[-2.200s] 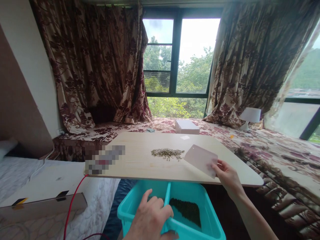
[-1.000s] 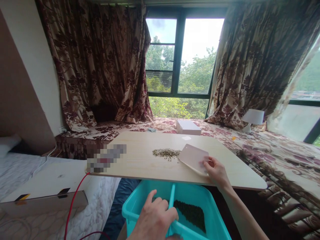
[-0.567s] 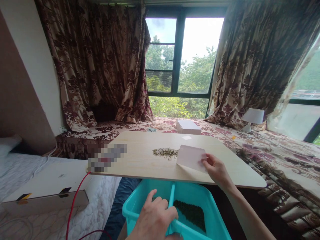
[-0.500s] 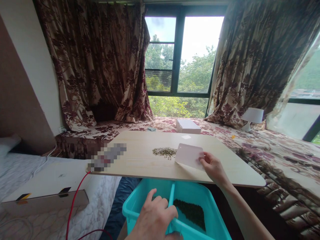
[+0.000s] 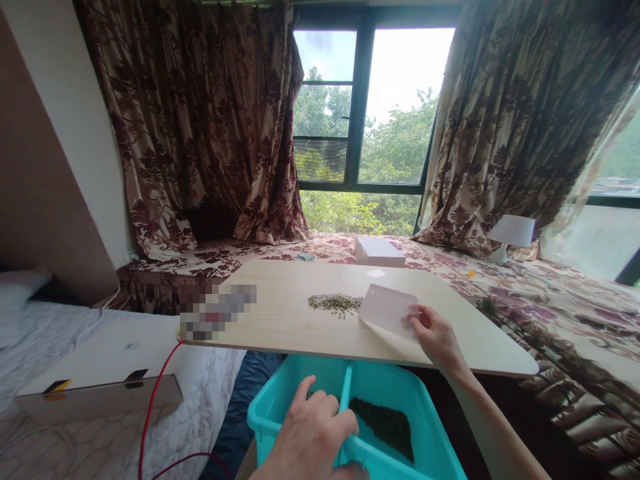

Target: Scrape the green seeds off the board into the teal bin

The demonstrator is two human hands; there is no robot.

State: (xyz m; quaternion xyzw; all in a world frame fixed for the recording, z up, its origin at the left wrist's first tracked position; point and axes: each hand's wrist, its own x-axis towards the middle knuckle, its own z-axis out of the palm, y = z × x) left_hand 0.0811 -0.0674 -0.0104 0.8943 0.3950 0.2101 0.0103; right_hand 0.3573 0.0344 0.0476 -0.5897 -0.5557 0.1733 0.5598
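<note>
My right hand (image 5: 436, 333) pinches a thin, pale plastic sheet (image 5: 387, 310) with a small hole in one corner. The sheet is tilted over a light wooden board (image 5: 280, 333), its left edge beside a loose pile of small greenish-brown seeds (image 5: 336, 305). Below the board's near edge stands a turquoise divided bin (image 5: 425, 413). Dark green grains (image 5: 385, 423) lie in its right compartment. My left hand (image 5: 315, 430) is curled over the bin's divider, one finger sticking out; it partly hides the left compartment.
A blurred-out object (image 5: 217, 313) with a red cable (image 5: 150, 407) lies at the board's left end. Beyond the board are a white box (image 5: 380, 252) and a small lamp (image 5: 511, 233) on a flowered cover. At left, a flat carton (image 5: 105, 360) lies on the bed.
The plastic sheet and my right hand have shifted slightly right relative to the seeds. My left hand stays on the bin. The whole view has moved a little.
</note>
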